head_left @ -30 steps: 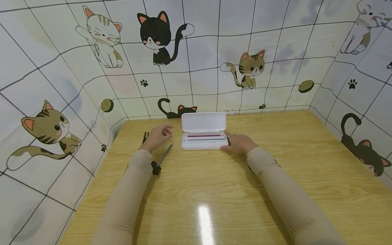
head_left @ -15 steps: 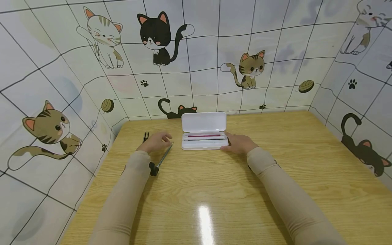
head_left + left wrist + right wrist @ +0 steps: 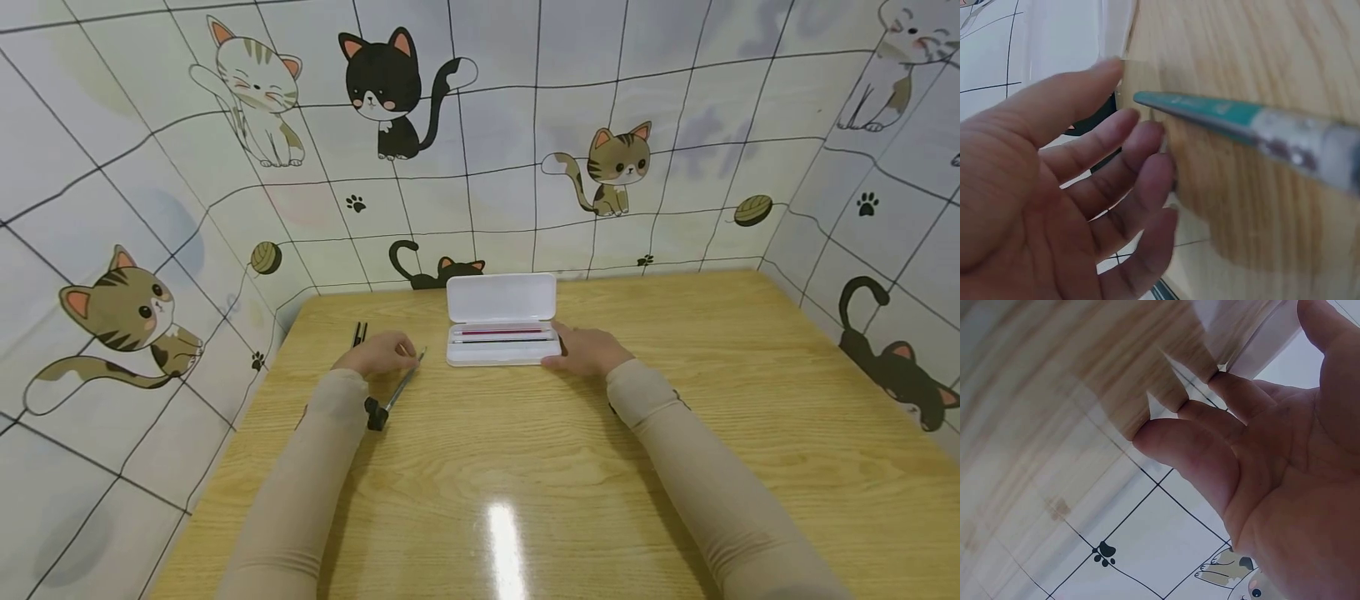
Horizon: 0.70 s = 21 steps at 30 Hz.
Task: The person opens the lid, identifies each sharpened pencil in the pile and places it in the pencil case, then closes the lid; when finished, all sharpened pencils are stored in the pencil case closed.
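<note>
A white pencil case (image 3: 502, 357) lies with its lid raised near the back of the table, a magenta stick and a dark slim stick inside. My right hand (image 3: 588, 350) holds the case's right end, thumb at the front and fingers behind. To the left of the case is my left hand (image 3: 378, 353), palm down. In the left wrist view its fingers are loosely bent, thumb apart, with nothing between them. Close beside them lies a slim teal and silver pen-like stick (image 3: 1210, 112); its exact kind is unclear.
Two dark slim sticks (image 3: 360, 332) lie beyond the left hand. A black wrist camera (image 3: 377, 414) sits by the left cuff. Behind the wooden table (image 3: 465, 467) rises a cat-patterned wall covering (image 3: 502, 200).
My left hand has moved slightly lower and closer to the pen-like stick, its fingers bending down. My right hand has stayed on the pencil case.
</note>
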Motion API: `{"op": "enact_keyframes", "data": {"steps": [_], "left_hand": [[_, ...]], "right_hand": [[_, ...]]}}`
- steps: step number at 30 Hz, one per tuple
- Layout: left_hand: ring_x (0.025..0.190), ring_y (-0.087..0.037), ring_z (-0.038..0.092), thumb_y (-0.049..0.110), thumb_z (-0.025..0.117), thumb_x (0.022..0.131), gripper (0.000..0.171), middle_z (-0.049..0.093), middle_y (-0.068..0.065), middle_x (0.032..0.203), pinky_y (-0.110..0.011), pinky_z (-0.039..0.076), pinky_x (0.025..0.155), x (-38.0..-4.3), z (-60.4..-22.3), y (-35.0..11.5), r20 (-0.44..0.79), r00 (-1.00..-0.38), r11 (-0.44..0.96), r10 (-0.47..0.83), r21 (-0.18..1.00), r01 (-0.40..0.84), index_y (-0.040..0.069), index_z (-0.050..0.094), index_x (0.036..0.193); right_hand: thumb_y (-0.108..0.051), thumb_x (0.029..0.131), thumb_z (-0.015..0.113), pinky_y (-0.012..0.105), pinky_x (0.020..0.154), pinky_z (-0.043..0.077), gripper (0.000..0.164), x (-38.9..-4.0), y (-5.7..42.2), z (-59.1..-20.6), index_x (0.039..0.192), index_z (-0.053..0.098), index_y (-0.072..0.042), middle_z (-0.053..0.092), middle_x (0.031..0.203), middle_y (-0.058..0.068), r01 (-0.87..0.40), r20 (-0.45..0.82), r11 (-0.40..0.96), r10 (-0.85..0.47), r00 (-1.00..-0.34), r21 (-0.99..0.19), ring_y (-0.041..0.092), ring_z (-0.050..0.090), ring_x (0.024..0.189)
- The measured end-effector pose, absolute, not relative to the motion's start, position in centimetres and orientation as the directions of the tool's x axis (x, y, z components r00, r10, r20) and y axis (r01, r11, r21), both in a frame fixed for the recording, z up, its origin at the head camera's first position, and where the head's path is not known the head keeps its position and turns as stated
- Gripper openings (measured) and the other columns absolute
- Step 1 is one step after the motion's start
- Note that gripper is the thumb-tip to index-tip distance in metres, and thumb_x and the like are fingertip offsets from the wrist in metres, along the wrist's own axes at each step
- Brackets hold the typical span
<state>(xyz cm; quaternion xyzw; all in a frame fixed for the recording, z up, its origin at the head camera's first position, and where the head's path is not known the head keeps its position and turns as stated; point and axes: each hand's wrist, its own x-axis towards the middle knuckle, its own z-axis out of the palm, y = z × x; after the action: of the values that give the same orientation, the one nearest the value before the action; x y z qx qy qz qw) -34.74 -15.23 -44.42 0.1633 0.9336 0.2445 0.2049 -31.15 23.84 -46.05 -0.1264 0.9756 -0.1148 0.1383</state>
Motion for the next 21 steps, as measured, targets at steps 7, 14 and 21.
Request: {"op": "enact_keyframes", "data": {"steps": [7, 14, 21], "left_hand": [[0.109, -0.028, 0.059, 0.030, 0.069, 0.097, 0.034, 0.063, -0.013, 0.123, -0.046, 0.049, 0.095, -34.63, -44.32, -15.04, -0.344, -0.846, 0.841, 0.409, 0.502, 0.202, 0.005, 0.065, 0.121], [0.081, -0.018, 0.063, 0.028, 0.071, 0.097, 0.034, 0.067, -0.009, 0.102, -0.035, 0.053, 0.078, -34.73, -44.48, -14.99, -0.377, -0.844, 0.844, 0.382, 0.515, 0.152, 0.003, 0.065, 0.119], [0.073, -0.016, 0.063, 0.026, 0.069, 0.098, 0.027, 0.068, -0.008, 0.093, -0.031, 0.054, 0.069, -34.38, -44.31, -14.64, -0.388, -0.858, 0.825, 0.338, 0.560, 0.072, 0.003, 0.070, 0.113]], "right_hand": [[-0.058, 0.100, 0.055, 0.058, 0.115, 0.031, 0.091, -31.10, 24.00, -46.15, 0.163, 0.013, -0.007, 0.033, 0.158, 0.026, -0.214, -0.241, 0.940, -0.279, -0.929, -0.264, 0.044, 0.033, 0.145], [-0.057, 0.100, 0.054, 0.058, 0.115, 0.030, 0.091, -31.03, 23.97, -46.07, 0.163, 0.012, -0.007, 0.033, 0.158, 0.026, -0.215, -0.241, 0.941, -0.279, -0.930, -0.260, 0.044, 0.032, 0.146], [-0.057, 0.100, 0.054, 0.059, 0.115, 0.030, 0.091, -30.95, 24.01, -46.00, 0.163, 0.012, -0.007, 0.033, 0.158, 0.027, -0.219, -0.238, 0.941, -0.281, -0.930, -0.259, 0.044, 0.031, 0.146]]}}
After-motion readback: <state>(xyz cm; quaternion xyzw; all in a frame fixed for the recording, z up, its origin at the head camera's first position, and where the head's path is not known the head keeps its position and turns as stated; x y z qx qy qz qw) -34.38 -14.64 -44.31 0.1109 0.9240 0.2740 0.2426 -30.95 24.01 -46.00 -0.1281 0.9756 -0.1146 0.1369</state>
